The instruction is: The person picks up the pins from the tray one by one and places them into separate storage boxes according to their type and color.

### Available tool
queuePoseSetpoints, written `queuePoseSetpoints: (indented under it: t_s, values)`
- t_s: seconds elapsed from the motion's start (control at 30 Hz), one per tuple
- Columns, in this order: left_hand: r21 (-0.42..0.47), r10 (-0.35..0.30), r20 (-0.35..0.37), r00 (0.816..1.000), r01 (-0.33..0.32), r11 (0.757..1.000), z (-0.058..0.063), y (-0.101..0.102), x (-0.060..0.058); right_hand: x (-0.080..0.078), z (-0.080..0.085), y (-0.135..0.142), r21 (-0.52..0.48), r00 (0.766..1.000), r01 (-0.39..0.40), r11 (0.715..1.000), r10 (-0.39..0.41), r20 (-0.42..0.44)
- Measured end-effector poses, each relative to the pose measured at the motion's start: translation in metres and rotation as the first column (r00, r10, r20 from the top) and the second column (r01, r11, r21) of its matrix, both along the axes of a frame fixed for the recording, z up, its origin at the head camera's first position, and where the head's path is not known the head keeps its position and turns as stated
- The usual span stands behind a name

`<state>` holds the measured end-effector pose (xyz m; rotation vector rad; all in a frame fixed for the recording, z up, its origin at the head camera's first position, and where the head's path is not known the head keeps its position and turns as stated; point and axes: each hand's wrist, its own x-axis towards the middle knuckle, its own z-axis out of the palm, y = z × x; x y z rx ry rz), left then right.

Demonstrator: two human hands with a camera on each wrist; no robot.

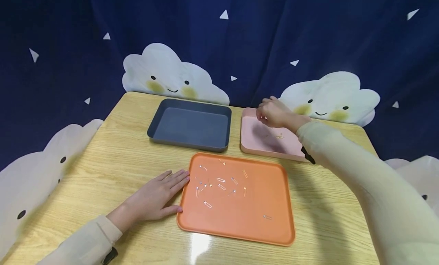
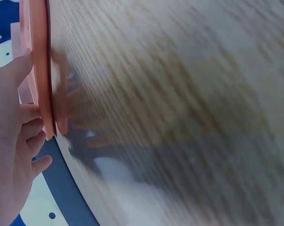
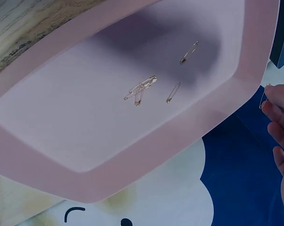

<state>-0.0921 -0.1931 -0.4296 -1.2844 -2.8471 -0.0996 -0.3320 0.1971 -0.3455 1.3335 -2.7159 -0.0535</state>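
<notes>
Over the far left part of the pink tray [image 1: 252, 137], my right hand [image 1: 274, 112] pinches a small safety pin [image 3: 262, 99] between thumb and forefinger. Several gold safety pins [image 3: 144, 85] lie on the floor of that tray. My left hand [image 1: 156, 196] lies with fingers extended against the left edge of the orange tray [image 1: 247, 227]; its fingertips touch the rim in the left wrist view. Silver and gold safety pins [image 1: 221, 187] are scattered over the orange tray, mostly in its left half, with one silver pin [image 1: 267, 217] apart near the lower right.
A dark grey-blue tray [image 1: 192, 124] stands at the back left, beside the pink one. All three trays rest on a wooden table [image 1: 103, 154]. Behind the table hangs a dark blue cloth [image 1: 192, 29] printed with clouds and white triangles.
</notes>
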Motion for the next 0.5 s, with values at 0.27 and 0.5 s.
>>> queuePoseSetpoints:
  t_s: [0.27,0.5]
  values:
    - [-0.004,0.001,0.002,1.0,-0.001,1.0,0.003,0.0,0.0,0.003,0.005,0.002,0.013,0.999,0.038,0.999,-0.038,-0.004]
    - [-0.011,0.003,0.005,1.0,-0.003,1.0,0.003,0.0,0.0,0.012,0.01,0.006,-0.007,0.999,0.049,0.999,-0.049,0.009]
